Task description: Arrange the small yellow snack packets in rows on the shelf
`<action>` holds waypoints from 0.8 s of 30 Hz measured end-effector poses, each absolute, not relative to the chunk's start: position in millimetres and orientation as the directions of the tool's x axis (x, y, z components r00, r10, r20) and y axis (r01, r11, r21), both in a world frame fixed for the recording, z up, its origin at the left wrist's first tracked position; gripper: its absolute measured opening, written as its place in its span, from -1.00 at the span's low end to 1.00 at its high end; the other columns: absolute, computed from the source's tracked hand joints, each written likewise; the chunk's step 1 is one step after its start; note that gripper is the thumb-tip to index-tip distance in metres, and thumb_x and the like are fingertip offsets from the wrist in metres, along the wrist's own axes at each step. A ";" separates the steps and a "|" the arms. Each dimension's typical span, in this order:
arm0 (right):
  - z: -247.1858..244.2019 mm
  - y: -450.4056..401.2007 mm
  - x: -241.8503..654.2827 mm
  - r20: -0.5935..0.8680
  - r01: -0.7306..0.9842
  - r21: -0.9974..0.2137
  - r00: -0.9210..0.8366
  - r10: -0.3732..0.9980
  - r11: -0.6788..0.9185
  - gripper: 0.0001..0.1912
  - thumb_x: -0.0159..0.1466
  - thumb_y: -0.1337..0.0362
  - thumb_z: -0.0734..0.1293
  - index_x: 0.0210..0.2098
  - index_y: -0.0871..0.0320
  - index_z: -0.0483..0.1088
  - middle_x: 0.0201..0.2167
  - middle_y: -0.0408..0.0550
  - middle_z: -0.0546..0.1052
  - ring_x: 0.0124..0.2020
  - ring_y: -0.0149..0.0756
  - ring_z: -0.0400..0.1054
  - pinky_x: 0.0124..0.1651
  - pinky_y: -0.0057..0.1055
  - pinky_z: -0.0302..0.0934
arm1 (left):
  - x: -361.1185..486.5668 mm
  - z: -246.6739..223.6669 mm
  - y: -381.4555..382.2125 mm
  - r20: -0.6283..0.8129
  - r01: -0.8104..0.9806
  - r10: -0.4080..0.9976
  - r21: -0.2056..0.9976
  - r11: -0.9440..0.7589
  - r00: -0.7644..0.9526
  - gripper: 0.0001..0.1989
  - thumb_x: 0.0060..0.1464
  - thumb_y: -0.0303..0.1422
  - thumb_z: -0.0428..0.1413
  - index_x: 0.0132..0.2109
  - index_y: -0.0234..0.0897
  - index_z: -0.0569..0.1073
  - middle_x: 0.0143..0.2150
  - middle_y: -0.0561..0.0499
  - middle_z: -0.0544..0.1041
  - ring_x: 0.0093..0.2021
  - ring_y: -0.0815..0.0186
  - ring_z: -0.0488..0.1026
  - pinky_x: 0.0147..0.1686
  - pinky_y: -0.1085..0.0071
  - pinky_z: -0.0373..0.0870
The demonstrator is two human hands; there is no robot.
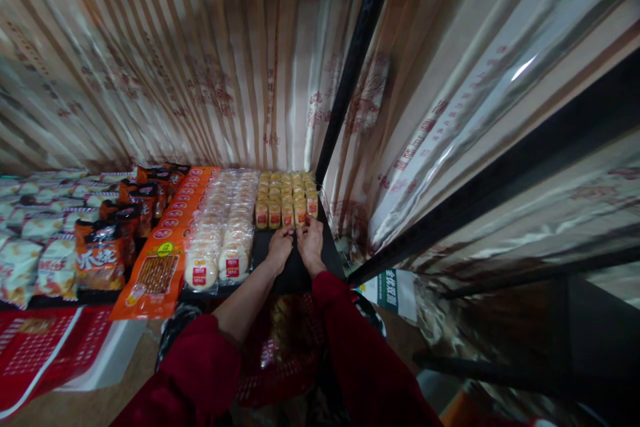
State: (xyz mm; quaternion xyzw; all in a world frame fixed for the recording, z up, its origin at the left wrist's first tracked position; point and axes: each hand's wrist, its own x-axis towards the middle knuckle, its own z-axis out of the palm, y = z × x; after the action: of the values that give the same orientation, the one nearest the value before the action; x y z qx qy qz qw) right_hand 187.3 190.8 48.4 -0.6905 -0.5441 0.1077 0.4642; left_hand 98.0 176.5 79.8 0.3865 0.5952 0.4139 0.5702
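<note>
1. Your black shelf (290, 277) carries the yellow packets (287, 208) at its right end.
2. Your right hand (311, 240) and left hand (281, 245) are at the front row; I cannot tell whether either grips.
3. Packets look light, soft, slick; pinch sides gently.

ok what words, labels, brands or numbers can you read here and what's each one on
Possibly "米烧", distorted: orange-and-black bag
Too small or blurred to read:
red labels, small yellow packs
red labels, round white packs
orange packet
red print, plastic sheeting
green-and-white panel
</note>
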 end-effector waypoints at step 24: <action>62.5 148.2 177.1 0.374 0.701 -0.709 0.277 0.885 0.080 -0.67 0.17 0.43 0.12 -0.16 0.25 0.43 -0.21 0.10 0.43 -0.22 -0.27 0.32 -0.12 -0.36 0.25 | 93.6 74.5 140.8 -0.287 -0.006 0.956 0.958 0.287 -0.052 -0.77 0.01 -0.54 -0.04 -0.28 -0.35 0.49 -0.33 -0.05 0.55 -0.46 0.45 0.41 -0.47 0.55 0.32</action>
State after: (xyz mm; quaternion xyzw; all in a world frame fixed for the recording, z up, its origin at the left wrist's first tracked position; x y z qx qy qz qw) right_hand 177.1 148.2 62.5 -0.6699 -0.5919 0.1055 0.4357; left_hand 93.6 140.8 74.5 0.4094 0.5807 0.4344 0.5537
